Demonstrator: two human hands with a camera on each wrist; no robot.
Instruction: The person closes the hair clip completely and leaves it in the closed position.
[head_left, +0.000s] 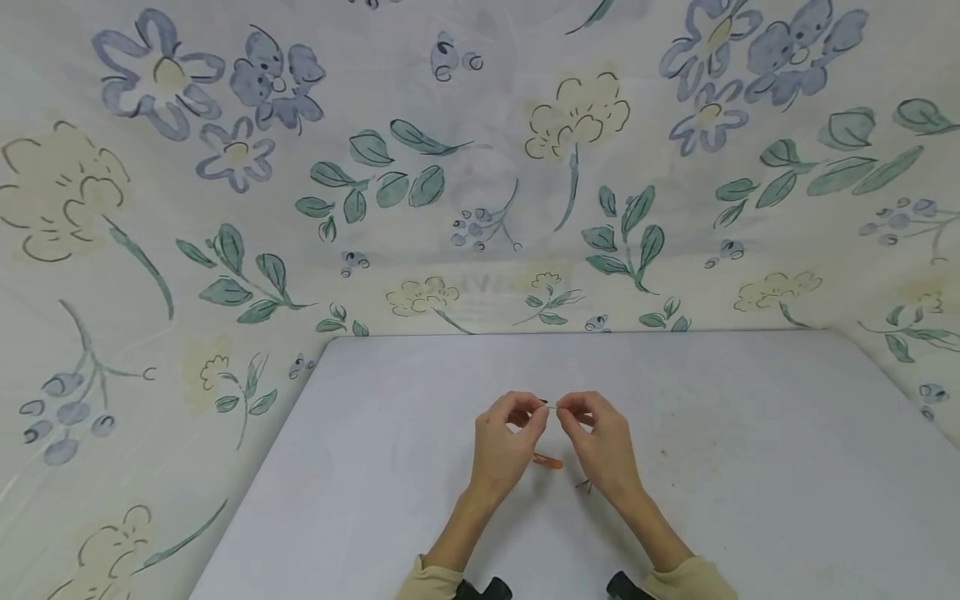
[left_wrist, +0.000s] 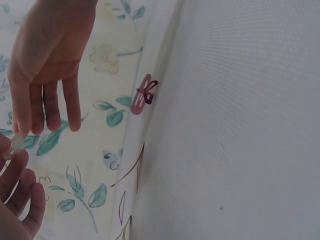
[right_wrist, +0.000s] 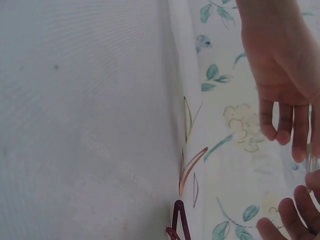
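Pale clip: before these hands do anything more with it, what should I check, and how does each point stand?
1. Left hand has a grip on the pale clip: ok, pinched between fingertips.
2. Right hand has a grip too: ok, it also pinches the clip.
3. Pale clip is off the table: ok, held above it.
4. Pale clip snapped open or closed: cannot tell, fingers cover part of it.
5. A hand free to pick up the orange clip: not ok, both are busy.
6. Bow clip left alone: ok, neither hand touches it.
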